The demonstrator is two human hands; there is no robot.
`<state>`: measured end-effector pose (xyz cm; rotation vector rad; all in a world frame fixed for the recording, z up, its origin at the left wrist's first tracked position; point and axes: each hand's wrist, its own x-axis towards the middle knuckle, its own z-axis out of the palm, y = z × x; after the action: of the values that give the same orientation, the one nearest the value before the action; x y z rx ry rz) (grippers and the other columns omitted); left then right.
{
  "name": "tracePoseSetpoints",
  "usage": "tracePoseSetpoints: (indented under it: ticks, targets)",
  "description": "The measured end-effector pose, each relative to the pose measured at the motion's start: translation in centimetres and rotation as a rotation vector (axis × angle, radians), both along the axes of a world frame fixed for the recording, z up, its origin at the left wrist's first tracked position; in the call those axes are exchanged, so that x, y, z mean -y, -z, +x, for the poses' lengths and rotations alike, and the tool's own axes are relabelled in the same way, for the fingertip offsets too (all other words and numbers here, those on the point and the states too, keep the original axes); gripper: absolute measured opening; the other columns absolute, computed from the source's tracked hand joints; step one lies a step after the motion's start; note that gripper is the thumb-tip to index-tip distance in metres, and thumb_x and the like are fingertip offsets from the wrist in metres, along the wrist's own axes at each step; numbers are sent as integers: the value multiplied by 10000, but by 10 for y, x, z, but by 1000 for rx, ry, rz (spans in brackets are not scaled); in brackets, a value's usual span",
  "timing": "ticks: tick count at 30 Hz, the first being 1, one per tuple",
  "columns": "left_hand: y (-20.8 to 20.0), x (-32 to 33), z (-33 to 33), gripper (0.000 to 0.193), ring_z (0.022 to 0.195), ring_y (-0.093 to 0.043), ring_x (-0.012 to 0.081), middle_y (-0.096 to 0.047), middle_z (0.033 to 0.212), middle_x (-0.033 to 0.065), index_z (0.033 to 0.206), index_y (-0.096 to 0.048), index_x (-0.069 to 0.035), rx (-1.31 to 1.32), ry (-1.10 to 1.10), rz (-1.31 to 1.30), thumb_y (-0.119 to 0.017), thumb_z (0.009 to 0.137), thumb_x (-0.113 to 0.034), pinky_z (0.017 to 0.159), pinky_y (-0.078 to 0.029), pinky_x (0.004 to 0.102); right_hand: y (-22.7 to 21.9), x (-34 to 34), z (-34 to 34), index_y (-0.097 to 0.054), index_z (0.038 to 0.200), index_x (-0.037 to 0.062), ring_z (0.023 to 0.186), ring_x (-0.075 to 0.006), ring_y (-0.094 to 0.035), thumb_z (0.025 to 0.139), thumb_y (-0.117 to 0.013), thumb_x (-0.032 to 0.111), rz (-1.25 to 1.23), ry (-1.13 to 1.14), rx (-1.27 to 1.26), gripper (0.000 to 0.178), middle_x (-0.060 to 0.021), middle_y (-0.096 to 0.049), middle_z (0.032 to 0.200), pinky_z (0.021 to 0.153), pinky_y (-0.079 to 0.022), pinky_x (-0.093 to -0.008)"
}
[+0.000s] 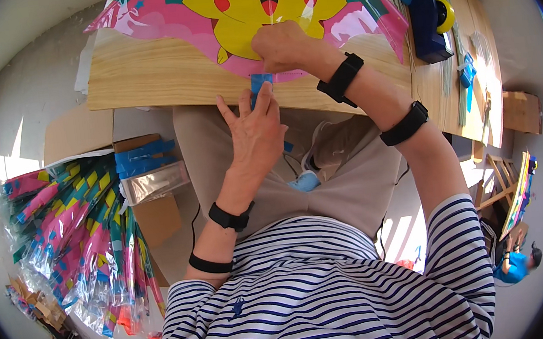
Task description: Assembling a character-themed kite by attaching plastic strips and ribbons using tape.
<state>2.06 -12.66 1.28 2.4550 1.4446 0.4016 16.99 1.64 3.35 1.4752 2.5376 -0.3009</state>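
Wooden table (161, 81): glossy kite (200, 17), left hand (255, 134) pinching blue strip (260, 82).

Lying in a heap on the floor at the left: clear plastic packages (75, 239) holding folded pink, teal and yellow printed sheets. Resting just right of that heap, on a brown cardboard box (156, 216): a clear wrapped bundle (154, 181) with blue strips (144, 157) sitting above it. Standing further back at the left: flat cardboard (76, 133). Sitting at the far right: another cardboard box (521, 111).
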Motion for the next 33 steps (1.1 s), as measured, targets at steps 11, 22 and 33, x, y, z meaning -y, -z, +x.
tracePoseSetpoints:
  ticks: [11, 22, 33]
  targets:
    - [3, 1, 0, 683, 1243, -461, 309, -433, 1447, 38, 1312, -556, 12, -24, 0, 7, -826, 714, -173, 1095, -200, 753, 6, 19, 19, -652, 768, 46, 770, -376, -664, 725, -699, 172, 119, 230, -382, 141, -155, -685, 806, 650, -511, -476]
    - [2, 10, 1, 649, 1236, -474, 298, -458, 1436, 46, 1283, -589, -4, -62, 6, 53, -828, 704, -175, 1094, -200, 758, 36, 25, 6, -706, 801, 75, 850, -345, -690, 676, -811, 270, 28, 494, -335, 255, -125, -716, 860, 707, -539, -447]
    - [-14, 16, -14, 437, 1279, -484, 300, -561, 1361, 80, 1142, -658, -52, 59, -41, 53, -792, 736, -143, 1117, -206, 715, 31, 53, 12, -703, 821, 62, 857, -377, -677, 707, -815, 314, 45, 490, -419, 299, -156, -711, 877, 720, -526, -473]
